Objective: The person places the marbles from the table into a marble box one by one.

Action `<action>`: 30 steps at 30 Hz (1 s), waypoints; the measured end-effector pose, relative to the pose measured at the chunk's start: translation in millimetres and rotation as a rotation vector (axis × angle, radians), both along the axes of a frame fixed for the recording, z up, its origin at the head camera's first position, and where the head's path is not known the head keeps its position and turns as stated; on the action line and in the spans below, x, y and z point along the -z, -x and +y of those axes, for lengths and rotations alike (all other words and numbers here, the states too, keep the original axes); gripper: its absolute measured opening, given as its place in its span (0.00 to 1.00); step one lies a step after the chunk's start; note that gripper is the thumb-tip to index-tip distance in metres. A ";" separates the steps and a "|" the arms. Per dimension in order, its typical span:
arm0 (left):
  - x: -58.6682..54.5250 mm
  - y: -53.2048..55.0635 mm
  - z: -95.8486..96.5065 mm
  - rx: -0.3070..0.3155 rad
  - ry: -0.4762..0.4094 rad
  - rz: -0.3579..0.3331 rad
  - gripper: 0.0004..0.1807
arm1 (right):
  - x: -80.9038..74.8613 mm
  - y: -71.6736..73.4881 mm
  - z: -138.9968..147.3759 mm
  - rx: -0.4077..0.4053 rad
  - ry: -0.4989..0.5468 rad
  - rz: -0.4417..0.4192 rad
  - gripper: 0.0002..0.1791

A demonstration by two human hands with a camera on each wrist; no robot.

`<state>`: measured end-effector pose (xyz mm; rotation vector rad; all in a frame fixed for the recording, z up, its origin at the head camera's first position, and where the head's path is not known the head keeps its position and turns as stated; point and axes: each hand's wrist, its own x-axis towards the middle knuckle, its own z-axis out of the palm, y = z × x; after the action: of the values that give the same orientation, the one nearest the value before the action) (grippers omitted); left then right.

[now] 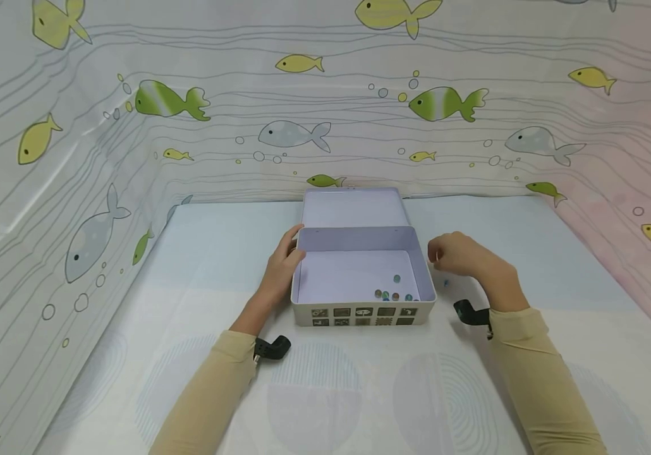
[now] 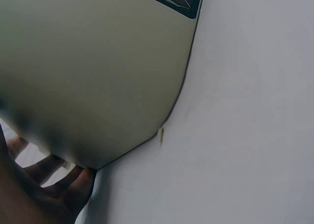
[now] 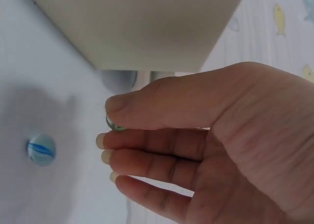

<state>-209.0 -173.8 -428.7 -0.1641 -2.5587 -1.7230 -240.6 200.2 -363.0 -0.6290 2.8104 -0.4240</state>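
Note:
A pale rectangular tin box (image 1: 365, 315) stands with its lid (image 1: 354, 208) folded back. Several glass marbles (image 1: 396, 278) lie inside, mostly toward the front right. My left hand (image 1: 280, 268) grips the box's left wall, thumb over the rim and fingers along the outside. Just right of the box, my right hand (image 1: 462, 253) pinches a greenish glass marble (image 3: 115, 126) between thumb and fingers; most of it is hidden by the thumb. Another marble, clear with a blue swirl (image 3: 41, 149), lies on the table beside the box, below the right hand.
A pale cloth with printed circles covers the table (image 1: 325, 392). Behind and at both sides hangs a fish-printed curtain (image 1: 359, 139). Black wrist cameras (image 1: 273, 347) sit at both cuffs.

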 end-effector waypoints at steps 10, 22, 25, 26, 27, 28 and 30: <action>0.2 0.3 -0.4 -0.002 0.003 0.003 0.33 | -11.9 -4.2 -6.8 0.007 0.076 0.091 0.09; -2.1 1.5 -0.9 0.005 0.003 -0.003 0.32 | -27.6 -15.3 -20.7 -0.008 0.178 0.210 0.08; -1.5 2.0 -1.6 0.011 -0.004 -0.003 0.32 | -29.3 -19.7 -28.9 -0.026 0.203 0.222 0.09; -1.2 2.1 -1.9 0.011 -0.008 -0.004 0.32 | -28.9 -20.6 -32.0 -0.033 0.210 0.224 0.09; -0.9 2.3 -2.2 0.011 -0.011 -0.006 0.32 | -28.3 -21.5 -35.0 -0.042 0.217 0.227 0.09; -0.7 2.4 -2.3 0.009 -0.010 -0.007 0.32 | -27.6 -22.4 -38.5 -0.053 0.220 0.228 0.10; 0.3 2.7 -2.3 0.003 -0.011 -0.009 0.32 | -24.4 -23.0 -44.8 -0.071 0.219 0.227 0.10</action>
<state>-211.7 -176.1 -428.9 -0.1600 -2.5564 -1.7428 -217.6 155.4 -338.5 -0.8696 2.9663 -0.6947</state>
